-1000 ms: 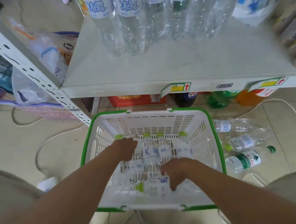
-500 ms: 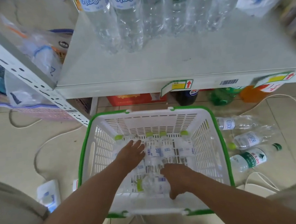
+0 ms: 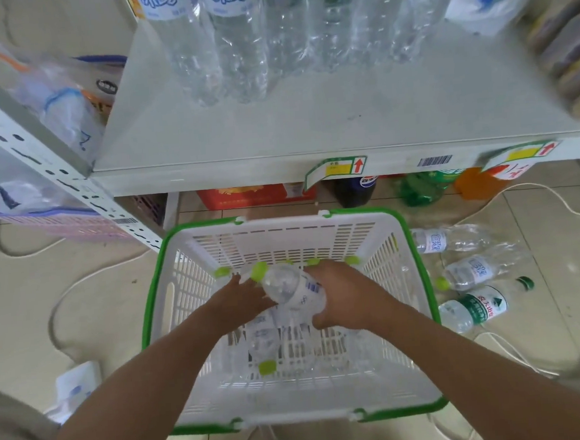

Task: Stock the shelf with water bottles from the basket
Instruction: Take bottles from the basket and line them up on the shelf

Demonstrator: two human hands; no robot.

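In the head view, a water bottle with a light green cap is being held above the middle of the white, green-rimmed basket. It is tilted, with its cap pointing far and left. It is being gripped round its labelled body by the right hand, whose fingers are curled about it. The left hand is being kept flat, its straight fingers lying against the bottle's shoulder. More bottles are lying on the basket floor beneath both hands and are being partly hidden by them.

The far edge of the grey shelf is being occupied by a row of standing bottles. Price tags are hanging from its near edge, directly beyond the basket. A red box and a dark soda bottle are being stored below it.

Three loose bottles are lying on the tiles just right of the basket, with a green cap near them. A white cable is being trailed across the floor on the left.
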